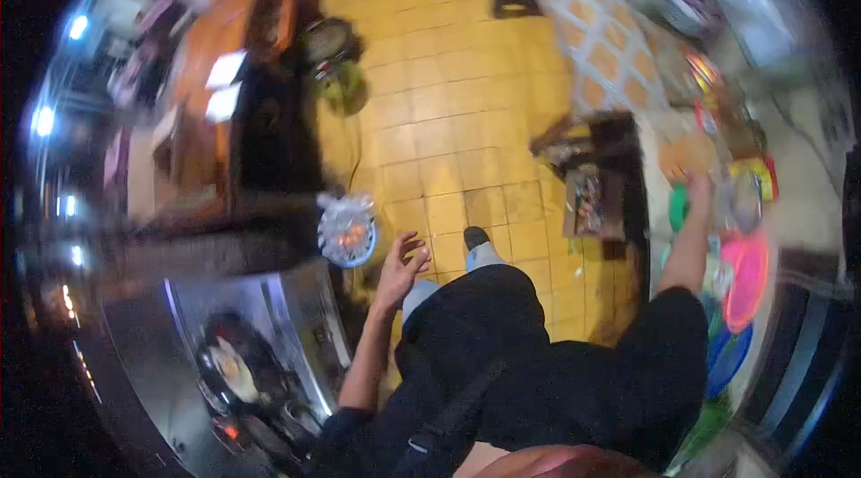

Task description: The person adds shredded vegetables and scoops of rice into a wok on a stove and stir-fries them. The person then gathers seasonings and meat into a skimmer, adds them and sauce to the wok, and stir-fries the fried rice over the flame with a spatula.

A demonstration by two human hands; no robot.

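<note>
My left hand hangs in the air over the tiled floor with its fingers apart and loosely bent, holding nothing. Nearest to it is a light blue bucket with a clear plastic bag and orange bits in it. My right arm stretches out over the counter on the right. There my right hand meets a round, pale orange thing, whose kind is too blurred to make out. Motion smears the fingers, so I cannot tell whether they grip it. A yellow and red packet lies beside that hand.
Pink and blue baskets line the right counter. At lower left, a pan with pale food sits on a stove. A box of small items stands right of the yellow tiled floor. Wooden furniture stands left.
</note>
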